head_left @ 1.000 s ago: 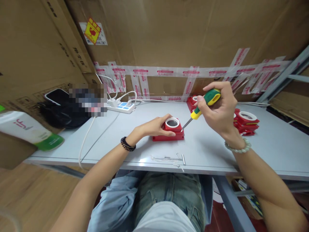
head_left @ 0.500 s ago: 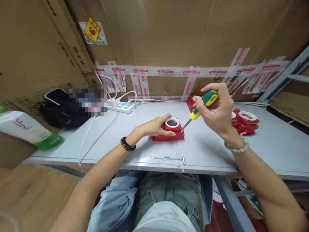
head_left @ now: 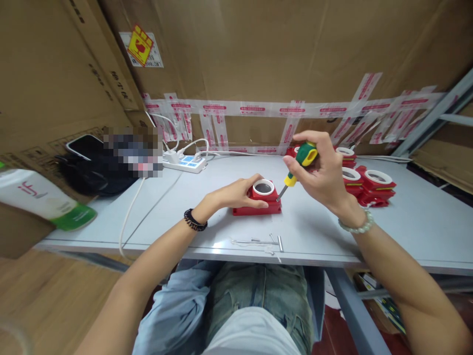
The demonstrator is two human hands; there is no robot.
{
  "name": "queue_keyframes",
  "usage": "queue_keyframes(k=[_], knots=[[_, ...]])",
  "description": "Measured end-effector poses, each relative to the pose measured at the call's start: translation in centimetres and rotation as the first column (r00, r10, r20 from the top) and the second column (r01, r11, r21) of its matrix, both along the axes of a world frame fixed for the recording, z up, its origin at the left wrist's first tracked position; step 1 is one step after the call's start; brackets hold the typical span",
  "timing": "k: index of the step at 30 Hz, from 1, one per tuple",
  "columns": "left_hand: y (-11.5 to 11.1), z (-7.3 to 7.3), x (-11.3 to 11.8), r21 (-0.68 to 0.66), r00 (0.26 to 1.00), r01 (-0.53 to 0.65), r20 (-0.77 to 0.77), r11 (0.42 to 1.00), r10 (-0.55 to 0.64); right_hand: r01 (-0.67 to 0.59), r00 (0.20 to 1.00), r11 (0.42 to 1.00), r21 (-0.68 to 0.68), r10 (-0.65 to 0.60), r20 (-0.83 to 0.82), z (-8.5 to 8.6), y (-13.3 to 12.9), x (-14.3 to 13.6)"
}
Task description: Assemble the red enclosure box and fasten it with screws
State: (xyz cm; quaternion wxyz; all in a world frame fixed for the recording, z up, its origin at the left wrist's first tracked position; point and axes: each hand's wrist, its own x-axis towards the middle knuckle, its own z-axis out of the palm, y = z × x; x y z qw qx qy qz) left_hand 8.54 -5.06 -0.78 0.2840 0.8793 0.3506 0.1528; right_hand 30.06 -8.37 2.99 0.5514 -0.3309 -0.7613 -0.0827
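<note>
A red box-shaped housing (head_left: 271,209) with a white ring (head_left: 263,187) around a dark round opening stands near the middle of the table. My left hand (head_left: 244,193) grips its left side, thumb along the front and fingers behind. In my right hand (head_left: 320,170) is a screwdriver (head_left: 303,157) with a green and yellow handle. Its shaft slants down to the left, and the tip meets the right front corner of the housing. A small metal piece shows at that tip, too small to name. Several screws and a T-shaped metal rod (head_left: 280,243) lie near the front edge.
More red housings (head_left: 377,186) with white rings stand at the right and behind my right hand. A power strip (head_left: 186,162) with plugged cables lies back left, beside a black bag (head_left: 90,170) bearing a phone (head_left: 84,147). A white-green tube (head_left: 48,199) is far left; cardboard (head_left: 236,54) walls the back.
My right hand has moved left with the screwdriver, which now stands steeper, its tip still at the housing's corner. My left hand and the housing stay where they were.
</note>
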Motion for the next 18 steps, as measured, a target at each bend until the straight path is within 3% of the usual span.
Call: queue_keyframes(k=[6,11,16,18], knots=[[0.0,0.0,0.0,0.032,1.000,-0.002,-0.017,0.999,0.002,-0.010,0.998,1.000,-0.011,0.011,0.058,-0.2,0.1,-1.0],[0.0,-0.1,0.0,0.021,0.999,-0.003,-0.032,1.000,0.003,-0.218,0.976,0.949,-0.230,0.214,-0.042,0.1,0.4,-1.0],[0.0,0.0,0.0,0.027,1.000,-0.002,-0.025,1.000,0.003,-0.100,0.995,0.983,-0.156,0.103,0.013,1.0,0.0,-0.5],[0.0,0.0,0.1,0.019,1.000,-0.007,-0.026,1.000,0.008,-0.153,0.984,0.961,-0.230,0.171,0.057,1.6,-0.5,0.1]])
